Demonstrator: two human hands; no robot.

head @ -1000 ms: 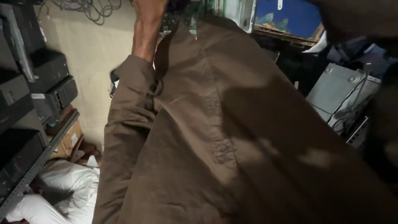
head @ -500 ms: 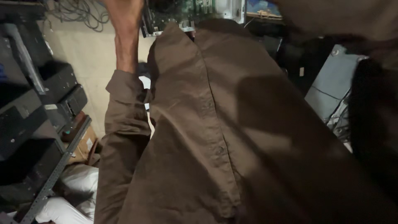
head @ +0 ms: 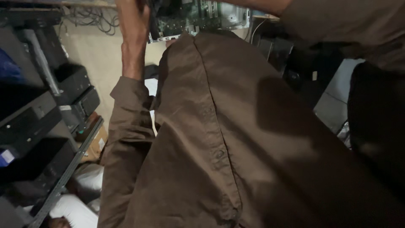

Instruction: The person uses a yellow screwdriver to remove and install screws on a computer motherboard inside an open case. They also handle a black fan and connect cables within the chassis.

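At the top edge of the view we see a green circuit board (head: 190, 17), with metal parts on it, standing upright among the stacked equipment. Our left hand (head: 134, 19) is raised to its left edge and touches it there; the fingers are cut by the top of the frame, so we cannot tell if they are closed around the board or only rest on it. The left forearm comes down from the hand to a brown sleeve (head: 126, 139). The right arm (head: 261, 5) crosses the top right corner toward the board, but the right hand itself is not in view, hidden above the frame.

Compared with half a second ago, the board now shows more of its surface and sits lower in the view, and the left forearm stands more upright and nearer to the middle.

The front of the brown shirt (head: 236, 139), with its line of buttons, fills most of the view and hides what is under the board. On the left, dark machines (head: 38, 122) lie on a metal shelf (head: 67, 173), a tangle of cables (head: 90, 19) hangs on the pale wall, and white bags (head: 78, 209) lie at the bottom left corner; their content is hard to make out
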